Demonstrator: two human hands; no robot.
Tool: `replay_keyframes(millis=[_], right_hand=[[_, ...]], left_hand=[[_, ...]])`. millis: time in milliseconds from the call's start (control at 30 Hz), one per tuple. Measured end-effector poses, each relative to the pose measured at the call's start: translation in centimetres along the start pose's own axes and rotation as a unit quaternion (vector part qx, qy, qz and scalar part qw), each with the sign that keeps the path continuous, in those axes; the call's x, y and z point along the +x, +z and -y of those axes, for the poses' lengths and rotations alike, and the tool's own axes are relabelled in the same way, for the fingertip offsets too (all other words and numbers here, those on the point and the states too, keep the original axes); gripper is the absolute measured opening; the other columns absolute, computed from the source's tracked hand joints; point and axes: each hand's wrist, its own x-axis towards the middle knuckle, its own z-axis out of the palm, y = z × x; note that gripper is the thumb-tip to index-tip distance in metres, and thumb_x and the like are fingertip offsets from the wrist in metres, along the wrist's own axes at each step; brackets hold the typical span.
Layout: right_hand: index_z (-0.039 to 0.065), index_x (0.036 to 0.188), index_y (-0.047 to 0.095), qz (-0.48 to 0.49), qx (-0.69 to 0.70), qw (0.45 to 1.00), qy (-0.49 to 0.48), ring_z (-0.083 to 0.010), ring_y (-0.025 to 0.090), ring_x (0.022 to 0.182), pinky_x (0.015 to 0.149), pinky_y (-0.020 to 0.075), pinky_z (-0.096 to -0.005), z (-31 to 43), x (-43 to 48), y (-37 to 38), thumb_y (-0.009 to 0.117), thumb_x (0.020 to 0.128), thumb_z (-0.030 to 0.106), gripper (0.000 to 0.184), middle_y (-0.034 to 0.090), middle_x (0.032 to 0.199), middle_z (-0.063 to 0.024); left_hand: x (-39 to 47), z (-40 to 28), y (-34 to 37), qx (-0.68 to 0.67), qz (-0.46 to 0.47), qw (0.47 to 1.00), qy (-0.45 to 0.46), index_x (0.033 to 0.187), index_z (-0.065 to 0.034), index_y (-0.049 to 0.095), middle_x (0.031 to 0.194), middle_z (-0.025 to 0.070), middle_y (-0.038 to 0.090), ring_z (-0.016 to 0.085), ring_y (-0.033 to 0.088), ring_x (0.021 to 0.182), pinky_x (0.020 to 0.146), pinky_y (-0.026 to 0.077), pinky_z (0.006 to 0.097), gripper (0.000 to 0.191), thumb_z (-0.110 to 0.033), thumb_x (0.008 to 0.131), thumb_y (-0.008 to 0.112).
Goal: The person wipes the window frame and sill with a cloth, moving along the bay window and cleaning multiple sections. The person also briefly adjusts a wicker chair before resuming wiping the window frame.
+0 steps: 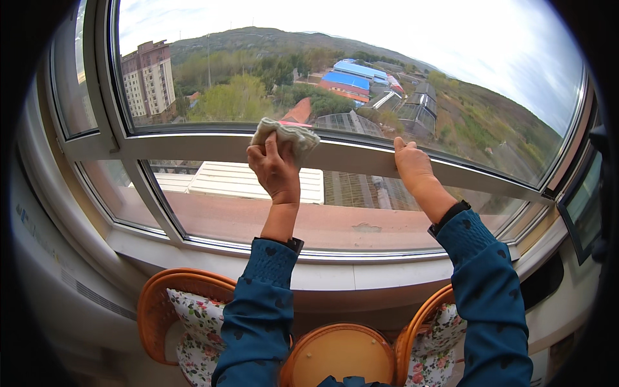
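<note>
My left hand [275,167] grips a folded, pale grey-green cloth [291,137] against the upper edge of the window's horizontal frame bar [348,156]. The cloth also overlaps the bottom of the large upper glass pane [309,104]. Farther right, my right hand [414,162] rests on the same bar with its fingers curled over it; whether the fingers pinch anything cannot be seen. Below the bar is a lower glass pane [290,220]. Both forearms are raised in blue sleeves with dark cuffs.
A white window sill [329,276] runs below the panes. Nearer stand a round table [343,360] and two orange-brown chairs [154,300] with floral cushions [200,314]. A white appliance [63,271] is at the left, a dark-framed panel [582,208] at the right.
</note>
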Motion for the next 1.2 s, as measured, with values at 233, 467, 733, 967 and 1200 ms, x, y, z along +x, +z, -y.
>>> replay_keyframes(millis=[233,467,733,967,1200], right_hand=[[0.004,0.112,0.044,-0.021,-0.021,1.0,0.004,-0.0392,0.073,0.078,0.064,0.061,-0.0433,0.6,0.4,1.0,0.057,0.094,0.006,0.022,0.063,0.093,-0.0218],[0.005,0.117,0.042,0.022,-0.05,0.999,-0.003,-0.0378,0.073,0.083,0.067,0.0613,-0.0426,-0.5,0.2,0.6,0.057,0.096,0.006,0.026,0.063,0.096,-0.0199],[0.005,0.116,0.042,0.003,-0.115,0.993,-0.009,-0.0343,0.074,0.078,0.063,0.062,-0.0389,0.3,0.9,2.1,0.057,0.096,0.005,0.025,0.063,0.093,-0.017],[0.005,0.113,0.041,-0.017,-0.145,0.989,-0.011,-0.0328,0.074,0.077,0.062,0.0621,-0.038,-0.3,0.9,2.4,0.059,0.095,0.005,0.025,0.064,0.092,-0.0164],[0.004,0.118,0.042,-0.006,-0.142,0.99,-0.017,-0.0333,0.074,0.078,0.062,0.0615,-0.0382,-0.5,1.0,2.8,0.061,0.094,0.007,0.03,0.064,0.094,-0.0171]], left_hand=[[-7.2,-8.8,4.0,0.021,0.16,0.974,0.161,0.131,-0.0241,0.056,0.111,0.011,0.044,0.031,0.049,0.107,0.091,0.041,0.0447,0.061,-0.019,0.075,0.08],[-4.1,-2.9,1.8,0.02,0.144,0.949,0.278,0.126,-0.0296,0.057,0.106,0.0078,0.044,0.025,0.052,0.1,0.087,0.046,0.0389,0.05,-0.013,0.082,0.072],[7.3,15.0,-8.2,0.08,0.137,0.96,0.23,0.128,-0.0244,0.054,0.108,0.01,0.045,0.032,0.053,0.102,0.087,0.051,0.044,0.063,-0.008,0.073,0.08],[16.6,28.8,-14.4,-0.01,0.086,0.995,0.041,0.128,-0.0159,0.055,0.118,0.016,0.058,0.035,0.057,0.109,0.09,0.051,0.0444,0.06,-0.009,0.076,0.084],[15.1,27.9,-11.5,-0.069,0.033,0.997,-0.011,0.132,-0.0171,0.052,0.121,0.021,0.05,0.039,0.052,0.114,0.099,0.044,0.0456,0.062,-0.019,0.079,0.085]])
